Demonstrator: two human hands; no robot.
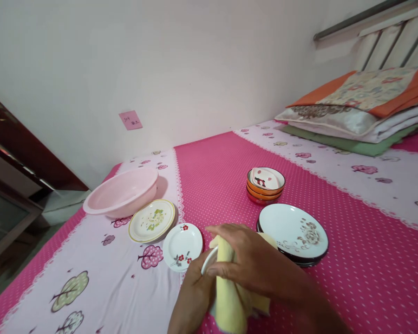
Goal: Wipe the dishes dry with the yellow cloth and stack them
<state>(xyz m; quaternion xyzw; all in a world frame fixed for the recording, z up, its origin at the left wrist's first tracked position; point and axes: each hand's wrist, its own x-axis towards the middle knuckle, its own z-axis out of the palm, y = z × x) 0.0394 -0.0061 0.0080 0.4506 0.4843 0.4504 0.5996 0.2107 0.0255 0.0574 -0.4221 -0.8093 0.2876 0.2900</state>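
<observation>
Printed bedding (209,162), pink with white dots beside pale tree-patterned bands, formed the work surface. Reference for all positions: the small plate (191,236) with red flowers.

Nearest, to the right of the small plate, the left hand (196,292) gripped a white dish (209,260), its curved rim exposed. The right hand (249,255) pressed a yellow cloth (226,301) around the dish, thumb and fingers closed over soft, thick folds. Wiping appeared under way on this piece. Whether the remaining crockery was wiped or waiting could not be told.

Just left of the small plate sat yellow-rimmed plates (152,221), round and glossy. Well to its right lay dark-rimmed plates (289,227), stacked, with a brown floral print. Beyond those were nested bowls (264,195), orange and red outside. Farther left of the small plate stood a smooth, pink basin (139,202); far to its right, folded pillows (358,106); behind everything, a plain white wall (195,69).
</observation>
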